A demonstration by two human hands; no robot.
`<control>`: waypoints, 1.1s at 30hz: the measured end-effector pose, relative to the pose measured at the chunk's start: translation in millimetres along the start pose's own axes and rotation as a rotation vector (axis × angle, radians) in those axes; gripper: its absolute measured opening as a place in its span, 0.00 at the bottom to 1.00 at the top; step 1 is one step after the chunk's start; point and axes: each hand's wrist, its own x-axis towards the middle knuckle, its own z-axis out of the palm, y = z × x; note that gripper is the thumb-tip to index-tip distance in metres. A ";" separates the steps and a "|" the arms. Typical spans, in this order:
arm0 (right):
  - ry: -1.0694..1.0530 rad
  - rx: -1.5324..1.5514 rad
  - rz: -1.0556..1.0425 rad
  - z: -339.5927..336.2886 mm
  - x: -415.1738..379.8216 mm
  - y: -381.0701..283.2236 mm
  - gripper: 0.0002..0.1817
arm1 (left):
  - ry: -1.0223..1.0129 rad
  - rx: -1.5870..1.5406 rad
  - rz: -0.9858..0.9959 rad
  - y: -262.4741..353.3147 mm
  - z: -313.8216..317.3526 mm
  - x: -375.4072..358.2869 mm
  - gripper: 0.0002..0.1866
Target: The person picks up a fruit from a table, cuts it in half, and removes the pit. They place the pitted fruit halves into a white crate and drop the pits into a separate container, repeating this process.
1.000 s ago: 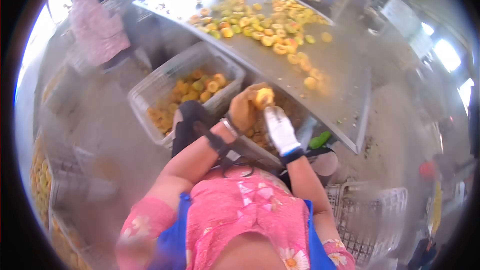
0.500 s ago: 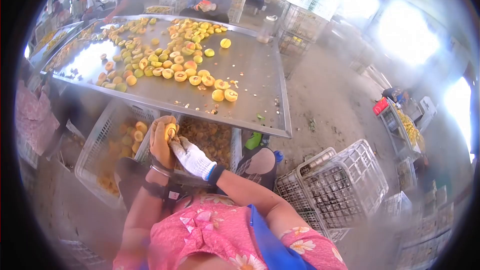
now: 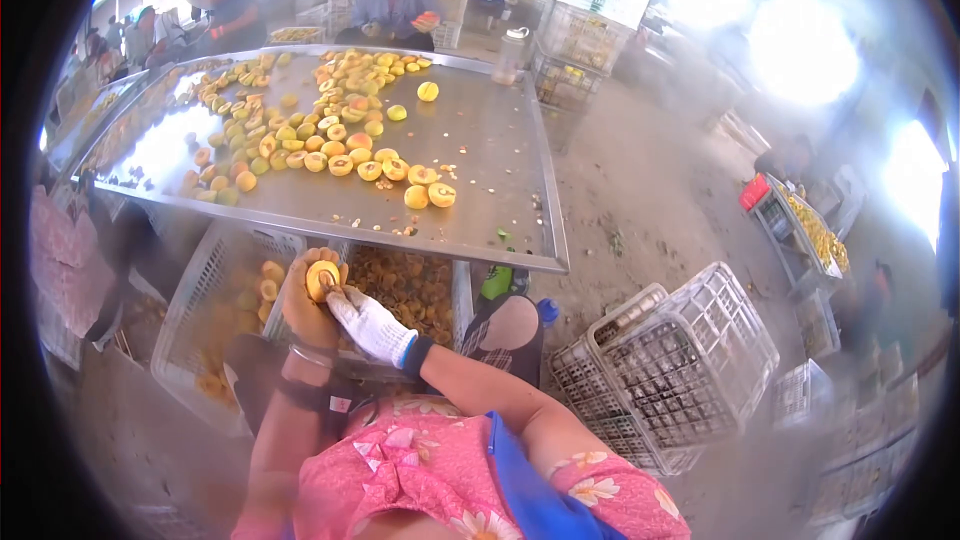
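My left hand (image 3: pixel 308 302) is closed around a halved yellow peach (image 3: pixel 322 278), its cut face turned up toward me. Against the lower edge of that face, the pinched fingertips of my right hand (image 3: pixel 375 328), in a white knit glove, press near the pit. Whatever those fingertips hold is hidden. Both hands are over the front crates, just below the near edge of the metal table (image 3: pixel 490 230). On the table lie many peaches (image 3: pixel 340 164), most of them halved, with small loose bits scattered around them.
A crate (image 3: pixel 185 290) of peach halves stands front left, beside one of brownish pieces (image 3: pixel 415 290). Tilted empty crates (image 3: pixel 665 370) lie at right. A clear bottle (image 3: pixel 510 55) stands at the table's far right corner; stacked crates (image 3: pixel 580 35) rise behind. Other people work across the table.
The peach half has turned so its cut face shows more fully. Both hands have shifted slightly left, and the whole view has moved a little. A person across the table has moved their hands apart.
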 end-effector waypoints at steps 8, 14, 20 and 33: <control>-0.001 -0.224 -0.090 -12.3 -4.4 -5.4 0.29 | -0.104 0.922 0.445 9.0 14.3 -9.0 0.11; 0.116 -0.430 -0.151 -17.6 1.2 13.6 0.23 | -0.162 0.462 0.262 -4.3 2.9 2.0 0.14; 0.155 -0.392 -0.071 -16.8 -0.2 3.4 0.25 | 0.104 -0.280 -0.193 -13.1 4.5 10.6 0.15; 0.073 -0.367 -0.038 -14.1 -3.3 -7.1 0.25 | 0.094 0.017 -0.012 -13.4 11.6 6.2 0.19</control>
